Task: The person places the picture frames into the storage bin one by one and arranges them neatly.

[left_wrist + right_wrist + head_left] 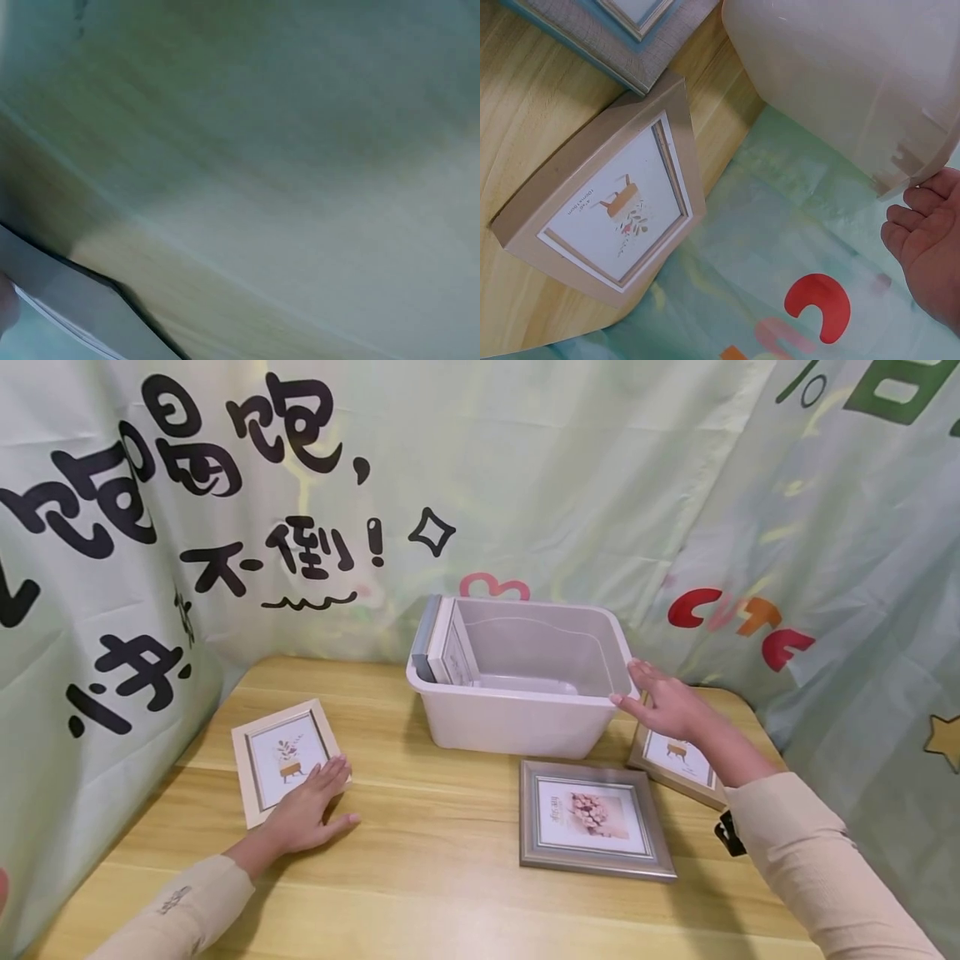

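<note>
My left hand (pixel 306 812) rests on the right edge of a light wood picture frame (pixel 272 762), fingers extended and thumb over the table. That frame lies face up at the table's left side. With my right hand (pixel 672 707) I grip the rim of a pale plastic storage bin (pixel 517 724) at its front right corner. In the right wrist view, curled fingers (pixel 922 202) sit at the bin's rim. Inside the bin, a white picture frame (pixel 454 647) and a blue-grey one (pixel 426 639) stand upright against the left wall.
A silver-brown picture frame (pixel 596 818) lies face up before the bin on the wooden table (pixel 420 877). Right of it lies a tan picture frame (pixel 622 202), partly hidden by my right arm in the head view. A printed curtain (pixel 570 468) hangs behind the table.
</note>
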`<state>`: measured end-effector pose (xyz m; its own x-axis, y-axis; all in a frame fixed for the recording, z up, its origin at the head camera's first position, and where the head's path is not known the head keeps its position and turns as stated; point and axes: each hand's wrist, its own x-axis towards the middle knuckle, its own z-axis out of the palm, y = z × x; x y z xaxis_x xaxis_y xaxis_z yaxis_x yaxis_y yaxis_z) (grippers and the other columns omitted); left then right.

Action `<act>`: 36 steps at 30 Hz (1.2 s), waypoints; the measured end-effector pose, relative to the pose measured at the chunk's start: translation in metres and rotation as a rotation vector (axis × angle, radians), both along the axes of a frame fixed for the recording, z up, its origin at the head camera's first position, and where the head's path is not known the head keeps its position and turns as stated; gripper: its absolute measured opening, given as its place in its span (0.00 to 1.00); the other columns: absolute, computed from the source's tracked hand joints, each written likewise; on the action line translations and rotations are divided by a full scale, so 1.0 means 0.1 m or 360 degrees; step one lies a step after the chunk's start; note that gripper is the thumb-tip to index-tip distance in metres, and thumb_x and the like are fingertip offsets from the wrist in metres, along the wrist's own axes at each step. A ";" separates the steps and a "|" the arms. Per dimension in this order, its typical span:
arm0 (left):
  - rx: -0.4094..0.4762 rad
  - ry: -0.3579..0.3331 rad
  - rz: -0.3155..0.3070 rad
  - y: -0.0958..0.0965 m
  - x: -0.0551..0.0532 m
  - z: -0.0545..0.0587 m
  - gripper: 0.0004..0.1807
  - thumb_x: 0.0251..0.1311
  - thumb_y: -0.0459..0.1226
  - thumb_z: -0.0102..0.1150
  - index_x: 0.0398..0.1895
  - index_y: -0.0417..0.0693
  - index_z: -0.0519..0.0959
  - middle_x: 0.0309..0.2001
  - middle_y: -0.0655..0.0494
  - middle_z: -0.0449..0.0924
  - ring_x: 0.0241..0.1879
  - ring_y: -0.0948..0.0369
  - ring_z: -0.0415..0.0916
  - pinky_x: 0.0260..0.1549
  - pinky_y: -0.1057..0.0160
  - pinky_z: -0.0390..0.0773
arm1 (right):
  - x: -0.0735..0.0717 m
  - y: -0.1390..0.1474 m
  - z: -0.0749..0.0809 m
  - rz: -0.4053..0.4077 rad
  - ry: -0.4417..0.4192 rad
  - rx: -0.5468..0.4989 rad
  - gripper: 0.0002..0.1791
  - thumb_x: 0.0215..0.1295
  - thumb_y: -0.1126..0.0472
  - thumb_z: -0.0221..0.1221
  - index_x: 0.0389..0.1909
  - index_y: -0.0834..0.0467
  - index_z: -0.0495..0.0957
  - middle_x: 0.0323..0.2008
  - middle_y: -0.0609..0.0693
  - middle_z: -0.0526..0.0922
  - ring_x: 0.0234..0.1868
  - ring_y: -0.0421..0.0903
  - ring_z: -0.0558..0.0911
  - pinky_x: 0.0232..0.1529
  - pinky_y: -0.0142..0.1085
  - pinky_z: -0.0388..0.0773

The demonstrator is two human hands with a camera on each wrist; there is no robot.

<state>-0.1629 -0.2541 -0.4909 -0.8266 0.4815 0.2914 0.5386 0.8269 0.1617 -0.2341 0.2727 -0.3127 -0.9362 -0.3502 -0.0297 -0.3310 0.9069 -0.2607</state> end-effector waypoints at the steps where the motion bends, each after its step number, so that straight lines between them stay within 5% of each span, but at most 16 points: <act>1: -0.0001 0.0007 -0.0017 0.01 -0.01 0.00 0.44 0.53 0.54 0.59 0.62 0.29 0.64 0.66 0.35 0.61 0.65 0.42 0.61 0.66 0.78 0.27 | 0.00 0.00 0.00 0.0000 0.0003 0.0001 0.43 0.67 0.41 0.46 0.69 0.70 0.48 0.69 0.70 0.49 0.70 0.67 0.50 0.67 0.60 0.50; 14: -0.0019 0.0072 -0.0146 0.10 -0.14 -0.02 0.44 0.52 0.54 0.59 0.63 0.30 0.63 0.66 0.37 0.61 0.65 0.43 0.61 0.68 0.75 0.31 | 0.01 0.00 0.00 -0.0027 -0.0019 0.0018 0.44 0.67 0.40 0.45 0.70 0.68 0.47 0.70 0.69 0.48 0.70 0.66 0.49 0.67 0.61 0.50; 23: -0.0003 -0.0097 -0.0077 0.25 -0.21 0.02 0.43 0.56 0.54 0.56 0.65 0.30 0.60 0.68 0.37 0.58 0.68 0.45 0.56 0.67 0.50 0.55 | 0.00 0.01 0.00 -0.0032 -0.0031 0.0016 0.44 0.67 0.40 0.45 0.70 0.68 0.46 0.70 0.69 0.48 0.70 0.66 0.49 0.67 0.61 0.49; 29: 0.0001 -0.0217 -0.0004 0.39 -0.28 0.05 0.43 0.57 0.54 0.54 0.66 0.29 0.58 0.69 0.35 0.55 0.69 0.43 0.52 0.67 0.46 0.54 | 0.00 0.01 -0.01 -0.0032 -0.0024 0.0019 0.44 0.67 0.40 0.45 0.69 0.68 0.47 0.70 0.69 0.48 0.70 0.66 0.50 0.66 0.61 0.50; 36: 0.0082 -0.0203 0.0018 0.53 -0.37 0.06 0.41 0.58 0.51 0.53 0.63 0.25 0.61 0.67 0.32 0.56 0.68 0.41 0.53 0.66 0.45 0.55 | -0.01 0.01 -0.01 -0.0019 -0.0013 0.0017 0.44 0.67 0.40 0.46 0.69 0.69 0.47 0.70 0.69 0.49 0.70 0.66 0.50 0.66 0.61 0.50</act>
<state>-0.1997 -0.2010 -0.4845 -0.8639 0.4588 0.2075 0.5015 0.8217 0.2710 -0.2348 0.2738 -0.3138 -0.9399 -0.3389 -0.0407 -0.3184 0.9134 -0.2537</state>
